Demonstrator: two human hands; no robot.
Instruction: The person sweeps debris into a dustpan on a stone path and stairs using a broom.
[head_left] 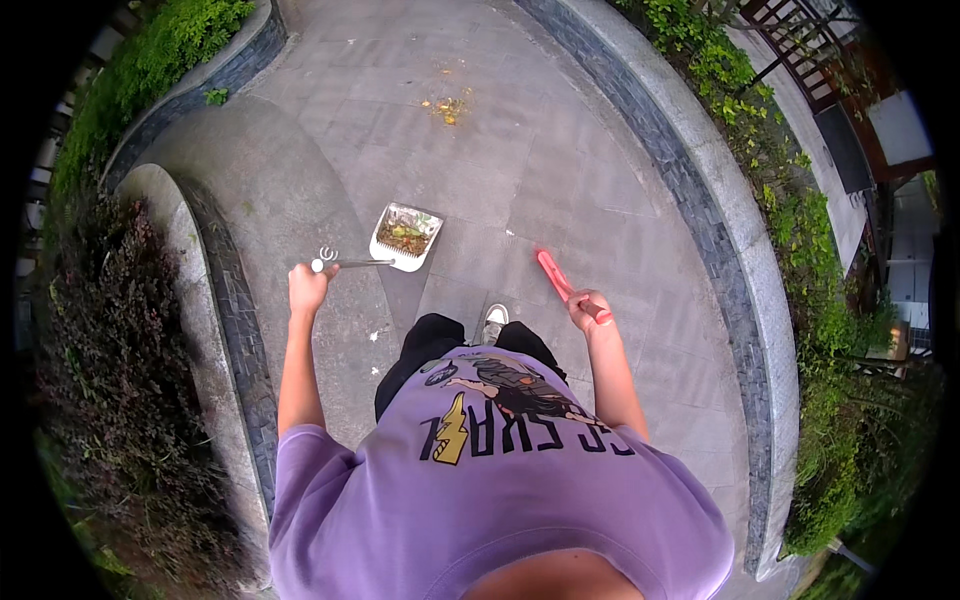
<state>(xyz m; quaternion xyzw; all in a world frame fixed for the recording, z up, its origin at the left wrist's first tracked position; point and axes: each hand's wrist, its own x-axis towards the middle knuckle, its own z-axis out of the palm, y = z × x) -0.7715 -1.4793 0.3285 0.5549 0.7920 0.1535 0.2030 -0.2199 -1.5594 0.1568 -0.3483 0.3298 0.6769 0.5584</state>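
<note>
My left hand (308,287) is closed round the top of a long metal handle (352,263). The handle runs to a white dustpan (406,262) with a row of comb teeth, standing on the paving ahead of me. Dry leaves and bits of debris (404,236) lie inside the pan. On the right, my right hand (590,308) grips a long red tool (551,270) that looks like tongs. Its far end points ahead and toward the middle, well apart from the dustpan. I cannot tell whether its tip touches the ground.
Scattered yellow and orange leaves (450,108) lie on the grey paving (480,170) farther ahead. A curved stone-topped wall (735,210) borders the right side, with green plants behind. Another low curved wall (205,270) and dark shrubs (120,370) stand at left. A shoe (495,319) shows below me.
</note>
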